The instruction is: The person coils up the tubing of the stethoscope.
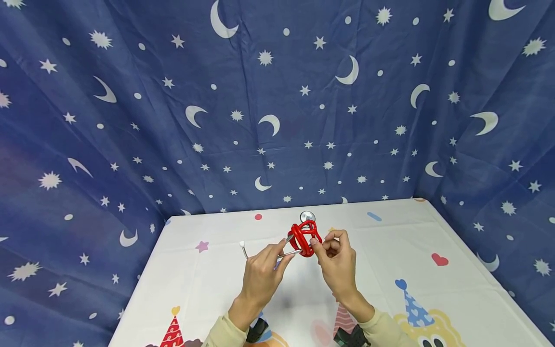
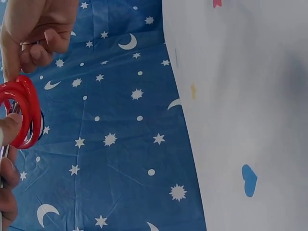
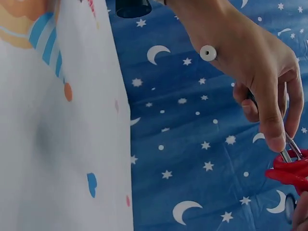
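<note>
A stethoscope with bundled, looped red tubing (image 1: pixel 303 239) is held up over the table between both hands. My left hand (image 1: pixel 261 272) grips its metal ear tubes (image 1: pixel 288 253) where they run into the red loops. A white ear tip (image 1: pixel 242 244) sticks out to the left, and in the right wrist view an ear tip (image 3: pixel 208 53) overlaps the left wrist. My right hand (image 1: pixel 338 265) pinches the right side of the red loops with thumb and finger, its other fingers curled. Beyond the loops, the round chestpiece (image 1: pixel 307 217) points away. In the left wrist view, red tubing (image 2: pixel 30 113) partly hides the left fingers.
Under the hands is a table with a white printed cloth (image 1: pixel 390 250) showing party hats, hearts and stars. A blue curtain (image 1: pixel 277 96) with moons and stars surrounds its back and sides. Dark wrist straps (image 1: pixel 257 330) sit at both sleeves.
</note>
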